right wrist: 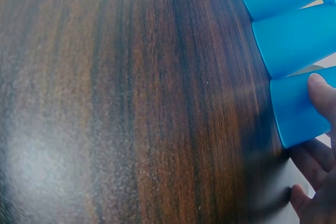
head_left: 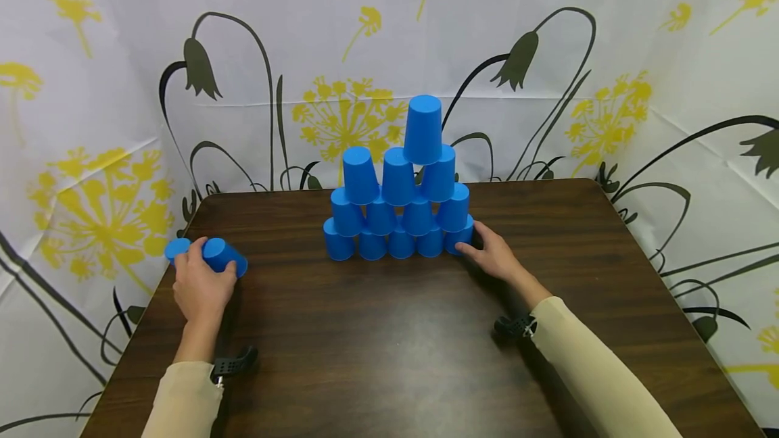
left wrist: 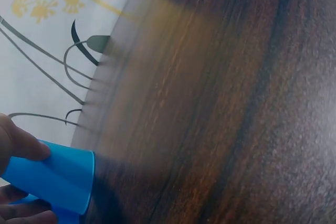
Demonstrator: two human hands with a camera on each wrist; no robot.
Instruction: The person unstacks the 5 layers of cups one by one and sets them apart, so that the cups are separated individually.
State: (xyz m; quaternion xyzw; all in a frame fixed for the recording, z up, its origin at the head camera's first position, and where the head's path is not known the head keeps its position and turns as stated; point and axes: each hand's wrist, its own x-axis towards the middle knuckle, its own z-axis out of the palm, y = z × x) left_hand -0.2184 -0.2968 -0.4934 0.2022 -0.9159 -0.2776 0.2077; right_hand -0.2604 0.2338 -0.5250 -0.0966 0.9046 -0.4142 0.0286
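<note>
Because the blue pyramid of cups (head_left: 398, 184) stands near the far edge of the desk (head_left: 377, 343), there is wide room in front of it and to its right. Room lies also between the pyramid and my left grip (head_left: 203, 282), which is close to the left edge. This grip is opened only to the width of one tilted cup (head_left: 224, 257) and holds it with thumb and fingers; a second cup (head_left: 176, 248) is just beside, at the edge, partly hidden. My right grip (head_left: 496, 257) grasps the rightmost cup (head_left: 456, 238) of the bottom row, thumb on its near side.
</note>
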